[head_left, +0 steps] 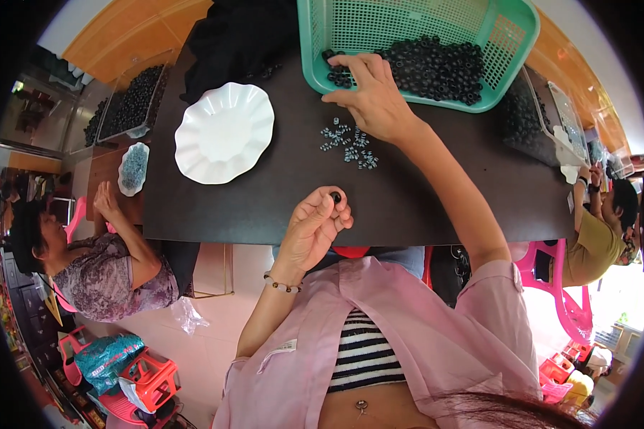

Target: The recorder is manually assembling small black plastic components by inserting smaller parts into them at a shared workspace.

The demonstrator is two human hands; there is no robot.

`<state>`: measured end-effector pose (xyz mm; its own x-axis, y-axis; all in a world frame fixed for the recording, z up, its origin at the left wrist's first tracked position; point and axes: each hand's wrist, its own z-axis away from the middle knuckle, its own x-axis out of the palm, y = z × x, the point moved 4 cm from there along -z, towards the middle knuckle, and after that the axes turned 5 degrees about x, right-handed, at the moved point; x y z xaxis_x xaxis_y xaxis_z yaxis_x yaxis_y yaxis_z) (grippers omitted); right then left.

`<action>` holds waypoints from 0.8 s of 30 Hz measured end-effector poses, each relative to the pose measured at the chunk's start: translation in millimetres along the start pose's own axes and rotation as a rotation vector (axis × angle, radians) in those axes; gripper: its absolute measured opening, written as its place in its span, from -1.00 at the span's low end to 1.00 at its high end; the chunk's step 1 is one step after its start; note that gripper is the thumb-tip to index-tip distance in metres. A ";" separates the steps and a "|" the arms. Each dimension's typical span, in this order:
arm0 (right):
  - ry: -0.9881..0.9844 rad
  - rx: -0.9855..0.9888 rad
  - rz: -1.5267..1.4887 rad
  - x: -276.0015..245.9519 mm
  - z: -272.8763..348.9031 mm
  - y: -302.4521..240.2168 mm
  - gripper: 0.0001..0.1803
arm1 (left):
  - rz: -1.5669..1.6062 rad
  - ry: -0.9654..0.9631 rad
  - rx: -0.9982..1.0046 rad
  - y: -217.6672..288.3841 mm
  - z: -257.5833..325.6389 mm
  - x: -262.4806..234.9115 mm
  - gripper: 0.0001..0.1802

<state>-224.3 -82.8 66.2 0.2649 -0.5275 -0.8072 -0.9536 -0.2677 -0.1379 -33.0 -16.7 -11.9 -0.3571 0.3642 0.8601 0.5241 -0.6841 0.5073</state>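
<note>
My left hand (315,227) is near the table's front edge, pinching a small black ring (335,196) between thumb and fingers. My right hand (373,96) reaches forward to the rim of a green plastic basket (508,43), its fingertips among the black rings (429,68) piled inside. Whether it holds any ring I cannot tell. A small heap of pale assembled pieces (349,144) lies on the dark table (265,207) just below my right hand.
A white scalloped plate (224,133) lies left of the heap. A clear tray of black rings (129,104) and a small dish (133,168) sit at far left, near a seated person (100,264). Another person (601,236) sits at right beside more trays (544,121).
</note>
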 end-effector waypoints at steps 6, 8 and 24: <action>-0.113 -0.158 0.103 18.2 -16.5 -3.7 -0.69 | 0.033 -0.024 -0.017 -0.2 1.1 -3.2 -0.76; -0.135 -0.219 0.129 23.0 -17.7 -5.4 -0.70 | 0.039 -0.032 -0.021 0.0 1.2 -2.5 -0.76; -0.168 -0.249 0.128 27.3 -8.9 2.8 -0.84 | 0.034 -0.026 -0.043 -0.1 -0.5 -1.3 -0.74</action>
<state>-218.5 -105.2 48.9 0.0979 -0.4346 -0.8953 -0.9077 -0.4079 0.0987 -33.0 -17.4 -13.1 -0.3195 0.3564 0.8780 0.5012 -0.7227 0.4758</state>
